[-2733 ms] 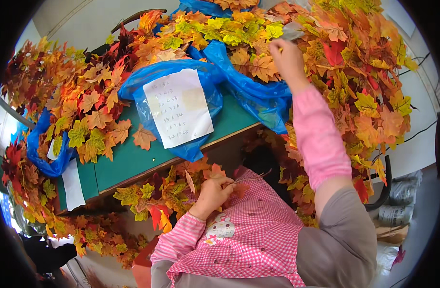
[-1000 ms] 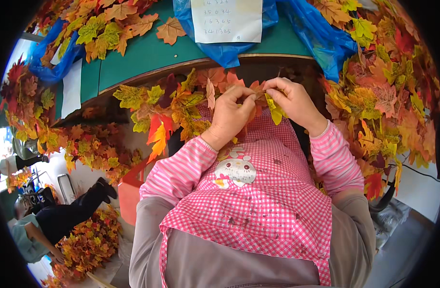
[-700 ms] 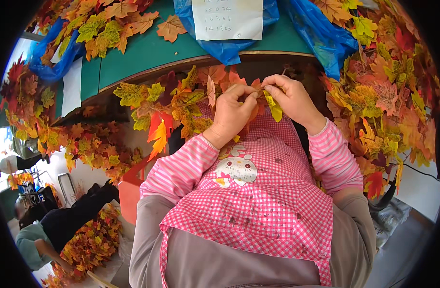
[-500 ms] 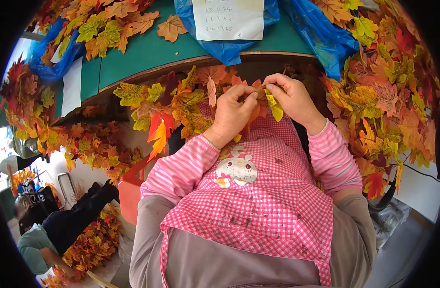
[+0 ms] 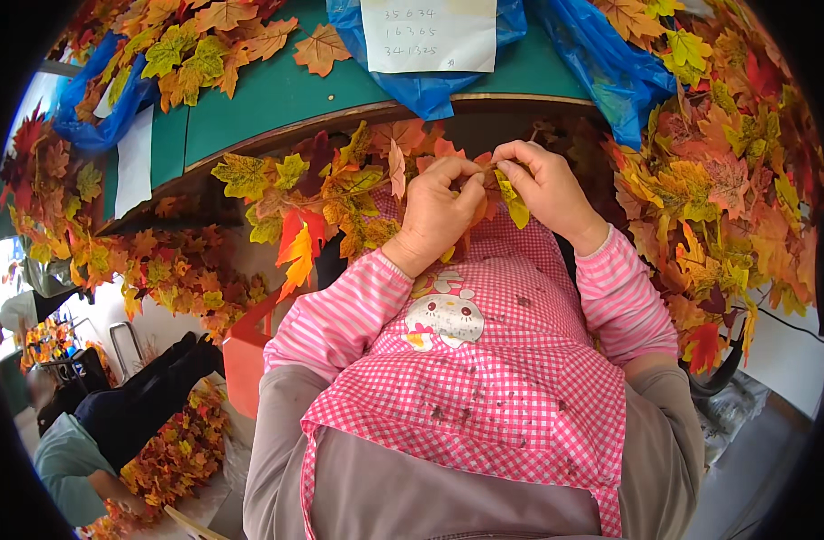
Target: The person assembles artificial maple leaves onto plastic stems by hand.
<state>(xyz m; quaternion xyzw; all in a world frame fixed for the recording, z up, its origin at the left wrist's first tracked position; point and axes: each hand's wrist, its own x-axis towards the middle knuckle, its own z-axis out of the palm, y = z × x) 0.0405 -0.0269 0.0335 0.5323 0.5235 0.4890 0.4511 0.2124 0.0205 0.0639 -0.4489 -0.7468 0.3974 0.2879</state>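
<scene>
A garland of artificial maple leaves (image 5: 344,211), in yellow, orange, red and dark red, hangs across my lap just below the table edge. My left hand (image 5: 437,214) is closed in a pinch on its stem, thumb against the fingers. Close beside it, my right hand (image 5: 551,193) pinches the same strand with thumb and forefinger. A yellow-green leaf (image 5: 516,205) dangles under the right fingertips. The exact spot between the fingertips is too small to make out. Beneath both hands lies my pink checked apron (image 5: 493,387).
Ahead is a green table (image 5: 259,99) with blue plastic bags (image 5: 610,67), a handwritten paper sheet (image 5: 430,36) and loose leaves. Thick leaf garlands (image 5: 700,180) hang at the right, more at the left (image 5: 160,270). A co-worker (image 5: 75,463) bends over a leaf heap, lower left, beyond a red chair (image 5: 246,360).
My hands keep their pinch in nearly the same place. The yellow-green leaf under the right fingertips has turned slightly. At lower left the co-worker's arm has shifted a little to the right.
</scene>
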